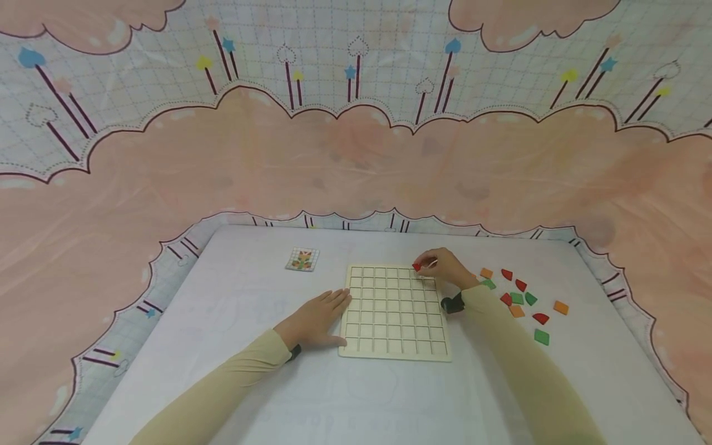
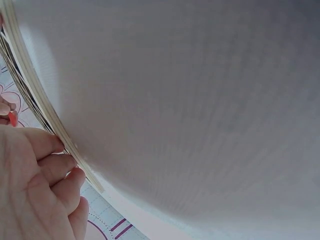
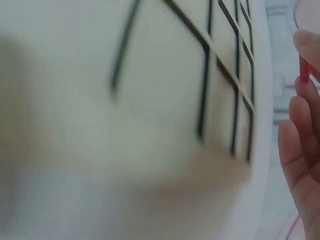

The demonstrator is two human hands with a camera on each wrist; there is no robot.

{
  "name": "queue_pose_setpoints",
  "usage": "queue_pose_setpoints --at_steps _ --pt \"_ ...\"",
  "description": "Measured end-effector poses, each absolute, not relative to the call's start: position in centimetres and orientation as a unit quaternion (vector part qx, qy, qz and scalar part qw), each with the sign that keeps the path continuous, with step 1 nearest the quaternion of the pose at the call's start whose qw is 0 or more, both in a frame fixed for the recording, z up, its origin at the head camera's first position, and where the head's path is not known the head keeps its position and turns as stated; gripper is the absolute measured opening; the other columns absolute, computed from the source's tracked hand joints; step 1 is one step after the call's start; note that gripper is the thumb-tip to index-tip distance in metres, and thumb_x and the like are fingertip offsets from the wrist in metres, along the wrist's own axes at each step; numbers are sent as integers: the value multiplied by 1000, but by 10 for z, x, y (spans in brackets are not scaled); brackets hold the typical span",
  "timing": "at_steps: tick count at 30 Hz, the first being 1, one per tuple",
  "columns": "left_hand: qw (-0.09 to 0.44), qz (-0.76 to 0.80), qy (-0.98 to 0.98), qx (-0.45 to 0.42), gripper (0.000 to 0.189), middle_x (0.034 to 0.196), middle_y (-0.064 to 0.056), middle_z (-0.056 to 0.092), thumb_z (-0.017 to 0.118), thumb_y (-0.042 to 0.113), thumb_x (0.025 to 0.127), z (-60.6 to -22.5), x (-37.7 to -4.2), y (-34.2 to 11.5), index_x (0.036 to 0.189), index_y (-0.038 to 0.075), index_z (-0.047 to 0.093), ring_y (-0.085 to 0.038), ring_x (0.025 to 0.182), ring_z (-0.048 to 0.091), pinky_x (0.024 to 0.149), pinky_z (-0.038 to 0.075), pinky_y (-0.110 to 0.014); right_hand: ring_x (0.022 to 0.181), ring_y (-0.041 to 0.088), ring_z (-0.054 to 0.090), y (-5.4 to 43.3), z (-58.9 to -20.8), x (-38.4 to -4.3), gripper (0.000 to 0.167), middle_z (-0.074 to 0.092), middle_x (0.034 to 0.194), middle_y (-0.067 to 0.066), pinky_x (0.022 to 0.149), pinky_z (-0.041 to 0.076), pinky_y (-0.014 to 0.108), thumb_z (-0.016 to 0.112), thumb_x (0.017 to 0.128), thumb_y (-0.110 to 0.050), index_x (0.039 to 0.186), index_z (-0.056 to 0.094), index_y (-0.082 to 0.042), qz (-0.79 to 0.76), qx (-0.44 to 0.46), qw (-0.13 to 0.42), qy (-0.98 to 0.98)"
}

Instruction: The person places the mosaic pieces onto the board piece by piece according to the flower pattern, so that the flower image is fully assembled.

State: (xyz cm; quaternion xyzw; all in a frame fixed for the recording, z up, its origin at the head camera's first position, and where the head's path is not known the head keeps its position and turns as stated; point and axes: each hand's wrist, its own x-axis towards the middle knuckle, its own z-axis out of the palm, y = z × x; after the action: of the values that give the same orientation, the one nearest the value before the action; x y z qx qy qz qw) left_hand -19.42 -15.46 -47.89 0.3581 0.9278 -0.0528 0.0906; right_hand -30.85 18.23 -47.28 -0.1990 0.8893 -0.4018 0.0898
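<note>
A pale wooden grid board lies flat on the white table, its squares bare in the head view. Along its left edge rests my left hand, fingers mostly straight, fingertips and thumb touching the rim; the left wrist view has those fingers against the board's side. Over the board's far right corner, my right hand pinches a small red tile between thumb and fingertips. That red tile appears edge-on in the right wrist view, held above the blurred board.
Right of the board lie several loose tiles: red ones such as a rounded tile, green ones like a square tile, and orange ones like another square tile. A small pattern card sits beyond the left hand. Patterned cloth rises behind the table.
</note>
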Motion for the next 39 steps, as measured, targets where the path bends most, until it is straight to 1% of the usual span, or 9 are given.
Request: queue_pose_setpoints --at_steps 8,12,17,22,28,32,39 --pt "95 -49 929 355 95 157 -12 20 46 68 85 -477 -193 -154 149 2 22 -24 145 21 120 21 -37 81 13 61 158 -481 -304 21 69 95 14 78 54 30 75 78 -8 97 71 -1 -427 -186 108 878" --pt "95 -51 928 356 95 157 -12 20 46 68 85 -477 -194 -154 149 2 21 -24 146 21 120 21 -37 77 11 60 148 -485 -304 19 69 94 12 74 53 26 76 77 -8 94 72 -2 -427 -175 115 880" --pt "97 -50 928 355 95 157 -12 20 46 68 85 -476 -194 -155 149 2 21 -24 146 21 120 21 -37 74 10 59 139 -486 -303 18 69 91 12 70 52 23 75 76 -6 93 72 -1 -430 -189 125 874" --pt "100 -48 928 355 94 157 -13 20 46 67 85 -475 -194 -154 149 2 21 -24 146 20 120 21 -37 73 10 59 133 -483 -303 17 69 85 10 67 52 22 77 75 -8 90 72 -1 -407 -205 134 880" --pt "102 -39 928 356 94 157 -13 20 47 66 85 -474 -193 -154 148 1 22 -25 146 21 120 21 -37 71 10 57 129 -483 -305 14 67 80 6 67 50 22 76 76 -8 88 72 -3 -375 -199 151 893" --pt "105 -39 929 352 95 157 -12 20 47 67 85 -473 -193 -154 149 2 22 -25 146 20 120 20 -37 71 11 57 128 -483 -308 13 67 79 5 67 50 23 76 76 -8 88 72 -4 -366 -201 164 894" --pt "107 -44 929 350 95 157 -12 19 47 67 85 -473 -194 -154 149 2 21 -24 146 20 120 20 -36 71 10 58 130 -485 -314 9 68 79 4 68 51 24 74 78 -8 86 73 -5 -364 -205 171 892"
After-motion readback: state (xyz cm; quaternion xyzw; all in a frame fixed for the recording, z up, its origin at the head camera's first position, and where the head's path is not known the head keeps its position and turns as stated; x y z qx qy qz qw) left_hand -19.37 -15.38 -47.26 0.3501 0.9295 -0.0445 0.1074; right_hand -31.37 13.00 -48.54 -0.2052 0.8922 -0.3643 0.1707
